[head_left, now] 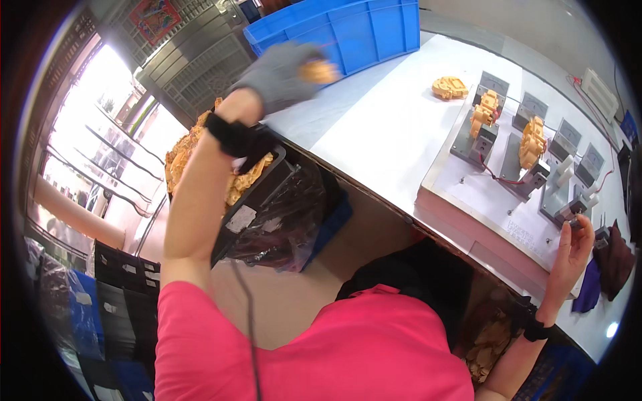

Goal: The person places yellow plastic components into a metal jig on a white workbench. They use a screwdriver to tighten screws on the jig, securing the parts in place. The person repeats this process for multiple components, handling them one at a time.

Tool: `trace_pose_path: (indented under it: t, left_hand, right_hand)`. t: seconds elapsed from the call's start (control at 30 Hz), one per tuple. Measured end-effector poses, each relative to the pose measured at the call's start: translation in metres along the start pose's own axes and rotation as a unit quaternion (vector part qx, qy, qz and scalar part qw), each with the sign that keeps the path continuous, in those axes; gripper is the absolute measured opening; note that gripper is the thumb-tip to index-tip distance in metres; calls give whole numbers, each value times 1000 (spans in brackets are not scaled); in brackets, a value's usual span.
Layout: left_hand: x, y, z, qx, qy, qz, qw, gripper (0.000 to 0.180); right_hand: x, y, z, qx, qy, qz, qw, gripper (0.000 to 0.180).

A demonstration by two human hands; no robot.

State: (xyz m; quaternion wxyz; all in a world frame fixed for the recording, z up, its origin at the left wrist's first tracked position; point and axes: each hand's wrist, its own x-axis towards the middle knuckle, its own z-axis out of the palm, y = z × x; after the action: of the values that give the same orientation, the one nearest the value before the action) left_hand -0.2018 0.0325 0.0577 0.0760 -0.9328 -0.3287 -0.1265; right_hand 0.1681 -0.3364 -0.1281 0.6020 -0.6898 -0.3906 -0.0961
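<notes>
My left hand (284,73), in a grey glove, is raised at the upper left and smeared by motion. It is closed on an orange-yellow moulded plastic part (319,71), in front of a blue crate. At the far right my bare right hand (575,248) has its fingertips together at the front end of a grey fixture (560,200) with white posts; what they pinch is too small to make out. Two fixtures to its left carry orange-yellow parts, one upright part (532,142) and another part (484,115). A loose orange-yellow part (449,87) lies on the white table (381,127).
The blue crate (348,37) stands at the table's far left. Beside my left arm is a black bin (257,190) heaped with orange-yellow parts. Several small dial meters (533,105) line the back of the white fixture board (461,200). Dark cloth (614,260) lies at the right edge.
</notes>
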Motion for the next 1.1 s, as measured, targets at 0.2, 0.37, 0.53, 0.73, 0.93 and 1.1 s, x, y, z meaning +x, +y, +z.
trace_pose_path:
  t: [0.2,0.37,0.53,0.73,0.93,1.1]
  left_hand:
    - [-64,-154,56,106,-27,-316,942,56]
    - [-60,-170,107,64,-99,-376,919,51]
    - [-67,-166,109,117,-94,-344,927,52]
    - [-74,-143,85,112,-316,-324,885,65]
    - [-77,-140,59,153,-263,-307,902,58]
    - [-39,-37,54,37,-87,-84,992,42]
  right_hand:
    - [4,-2,5,-17,7,16,1000,34]
    - [2,4,2,-33,0,14,999,34]
    - [0,0,-1,-64,17,29,997,34]
    - [-3,-4,0,-62,15,21,998,36]
    - [-3,-2,13,-20,-12,19,1000,42]
    - [2,-15,4,-93,14,8,996,41]
